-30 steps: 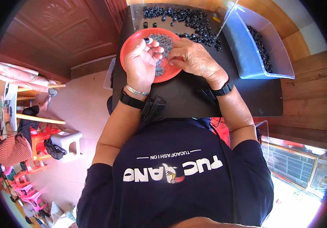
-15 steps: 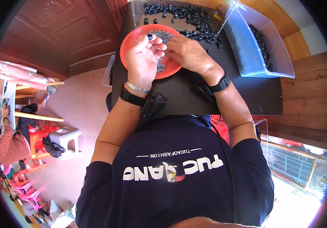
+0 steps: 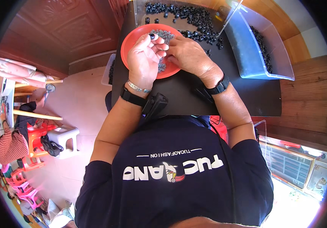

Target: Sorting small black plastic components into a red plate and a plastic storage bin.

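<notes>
The left hand's (image 3: 142, 62) pinched bead (image 3: 152, 36) is best steadied inside the plate's (image 3: 126, 47) edge; the right hand's (image 3: 190, 56) grip is unclear.

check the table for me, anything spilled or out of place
Nothing looks damaged. A little untidy: beyond the red dish, some loose black pieces lie apart from the main black heap. Whether they spilled or were left so, I can't tell. The grey parts in view sit inside the dish.

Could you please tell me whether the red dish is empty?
Not empty: small grey pieces lie in the red dish, its bare rim showing.
</notes>
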`<state>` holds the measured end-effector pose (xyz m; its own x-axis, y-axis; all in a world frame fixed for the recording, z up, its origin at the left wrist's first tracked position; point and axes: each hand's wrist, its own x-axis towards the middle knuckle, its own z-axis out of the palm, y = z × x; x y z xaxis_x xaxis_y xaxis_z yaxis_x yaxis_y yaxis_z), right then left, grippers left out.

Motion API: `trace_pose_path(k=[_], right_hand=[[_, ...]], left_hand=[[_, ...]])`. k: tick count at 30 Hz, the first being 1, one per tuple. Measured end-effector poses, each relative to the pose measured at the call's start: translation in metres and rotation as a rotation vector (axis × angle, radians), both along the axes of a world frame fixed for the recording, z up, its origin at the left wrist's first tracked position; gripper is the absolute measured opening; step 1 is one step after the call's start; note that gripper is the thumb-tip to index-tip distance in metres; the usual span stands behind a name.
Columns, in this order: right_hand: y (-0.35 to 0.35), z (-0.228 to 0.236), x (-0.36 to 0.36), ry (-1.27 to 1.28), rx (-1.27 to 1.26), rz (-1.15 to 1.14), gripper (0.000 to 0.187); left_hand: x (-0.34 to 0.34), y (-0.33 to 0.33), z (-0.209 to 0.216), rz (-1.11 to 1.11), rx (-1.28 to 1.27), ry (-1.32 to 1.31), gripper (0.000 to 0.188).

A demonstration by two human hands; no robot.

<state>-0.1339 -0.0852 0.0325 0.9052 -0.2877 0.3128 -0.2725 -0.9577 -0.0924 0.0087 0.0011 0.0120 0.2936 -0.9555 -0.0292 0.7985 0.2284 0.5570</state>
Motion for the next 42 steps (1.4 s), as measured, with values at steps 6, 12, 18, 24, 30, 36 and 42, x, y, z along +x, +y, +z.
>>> trace_pose_path(k=[6,12,18,24,30,36,42], right_hand=[[-0.001,-0.003,0.002,0.038,-0.074,-0.043,0.010],[-0.011,0.000,-0.005,-0.231,0.520,-0.088,0.017],[-0.032,-0.007,-0.016,-0.722,1.443,0.094,0.021],[-0.019,-0.003,-0.012,-0.715,1.499,0.151,0.017],[-0.013,-0.004,-0.005,-0.778,1.360,0.136,0.016],[-0.009,-0.003,-0.005,-0.734,1.306,0.167,0.015],[-0.008,-0.002,-0.006,-0.691,1.296,0.191,0.014]], left_hand=[[0.001,0.000,-0.001,-0.010,-0.025,0.001,0.019],[0.000,0.000,-0.001,0.001,-0.011,0.000,0.019],[-0.008,-0.001,-0.005,-0.143,0.017,-0.058,0.018],[-0.016,0.001,-0.007,-0.229,-0.044,-0.162,0.021],[-0.013,-0.001,-0.010,-0.261,-0.057,-0.165,0.023],[-0.012,-0.002,-0.013,-0.264,-0.048,-0.139,0.023],[-0.012,-0.002,-0.014,-0.254,-0.041,-0.142,0.022]])
